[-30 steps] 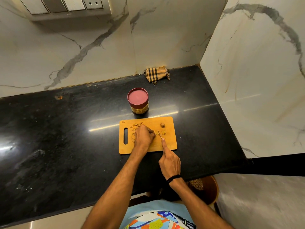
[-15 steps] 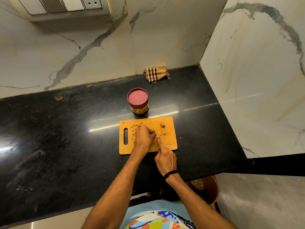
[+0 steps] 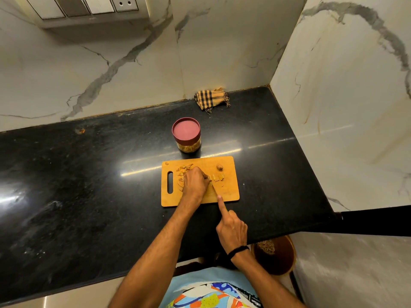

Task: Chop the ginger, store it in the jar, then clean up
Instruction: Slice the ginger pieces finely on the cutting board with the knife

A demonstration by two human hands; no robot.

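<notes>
- the ginger [image 3: 219, 177] sits mid-frame on the wooden cutting board [image 3: 231, 196]: cut strips right of centre, more bits toward the board's upper left, and one uncut nub [image 3: 219, 167] near its top edge
- left hand [image 3: 195, 183] is bunched over the piece being cut, fingertips curled down and pinning it right beside the blade; the piece itself is mostly hidden under the hand
- right hand [image 3: 231, 227] is wrapped round the knife [image 3: 214, 189] handle at the board's lower edge, index finger laid straight along the spine; the blade is thin and hard to make out
- handling-wise, ginger is light, firm and fibrous, and my guess is that small bits roll or skid, so hold close to the cut with fingertips tucked
- cut faces are probably damp and clingy, so scooping with the flat of the blade beats pinching
- the jar [image 3: 186, 132] stands just above the board with its maroon lid on and something yellowish inside; the sides look smooth, so I'd steady the body and twist at the lid rim
- a checked cloth [image 3: 211, 98] sits bunched by the wall, upper middle of the frame
</notes>
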